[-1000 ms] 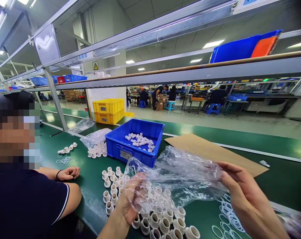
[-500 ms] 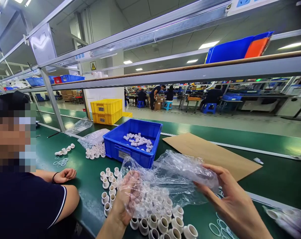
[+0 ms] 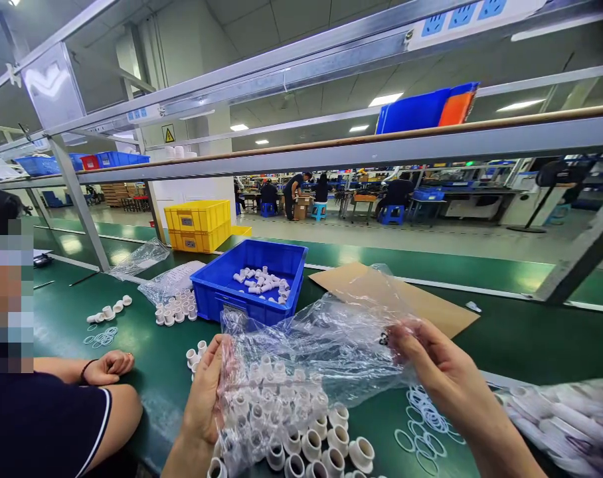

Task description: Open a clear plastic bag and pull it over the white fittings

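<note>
- Clear plastic bag [image 3: 326, 345] is held up and stretched between both hands, just above the green bench [image 3: 530, 338].
- Its left edge is pinched by the left hand [image 3: 204, 392], whose fingers [image 3: 216, 362] are clamped together on the film.
- Its right edge is gripped by the right hand [image 3: 431, 362], fingers closed on the plastic.
- White fittings [image 3: 311, 441] are stood upright in a cluster on the bench directly under the bag, partly seen through it.
- White rings [image 3: 426, 425] are scattered on the bench just right of the fittings, below the right hand.
- A blue bin [image 3: 216, 292] holding a few small white parts is set behind the bag.
- A sheet of cardboard [image 3: 445, 315] is laid flat to the right of the bin.
- Another bag of white pieces [image 3: 570, 418] is seen at the right edge.
- A co-worker's hand [image 3: 109, 365] is rested on the bench at the left, well apart from the bag.
</note>
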{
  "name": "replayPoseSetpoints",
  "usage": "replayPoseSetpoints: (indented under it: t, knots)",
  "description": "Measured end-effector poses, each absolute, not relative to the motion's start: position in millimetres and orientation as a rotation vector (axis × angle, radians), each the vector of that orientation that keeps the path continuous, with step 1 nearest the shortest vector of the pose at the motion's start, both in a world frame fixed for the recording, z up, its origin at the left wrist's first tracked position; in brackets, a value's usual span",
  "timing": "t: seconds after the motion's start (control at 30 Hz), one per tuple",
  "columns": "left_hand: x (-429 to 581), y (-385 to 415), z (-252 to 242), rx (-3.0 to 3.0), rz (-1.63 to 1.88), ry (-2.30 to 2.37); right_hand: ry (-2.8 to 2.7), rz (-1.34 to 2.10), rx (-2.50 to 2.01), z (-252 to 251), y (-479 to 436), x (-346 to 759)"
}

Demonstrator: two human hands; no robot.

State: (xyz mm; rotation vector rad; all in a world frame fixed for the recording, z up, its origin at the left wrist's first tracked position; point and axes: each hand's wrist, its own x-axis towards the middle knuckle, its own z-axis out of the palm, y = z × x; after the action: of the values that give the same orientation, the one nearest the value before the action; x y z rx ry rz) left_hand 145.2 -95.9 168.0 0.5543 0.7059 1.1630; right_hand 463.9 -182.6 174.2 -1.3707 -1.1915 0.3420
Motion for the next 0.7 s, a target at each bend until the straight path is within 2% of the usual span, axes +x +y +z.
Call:
replayPoseSetpoints:
  t: [0.7]
  knots:
    - [137.9, -90.2, 159.9, 0.724, 1.172, 0.685, -0.825, 0.269, -1.305, 200.0, -199.4, 438.2]
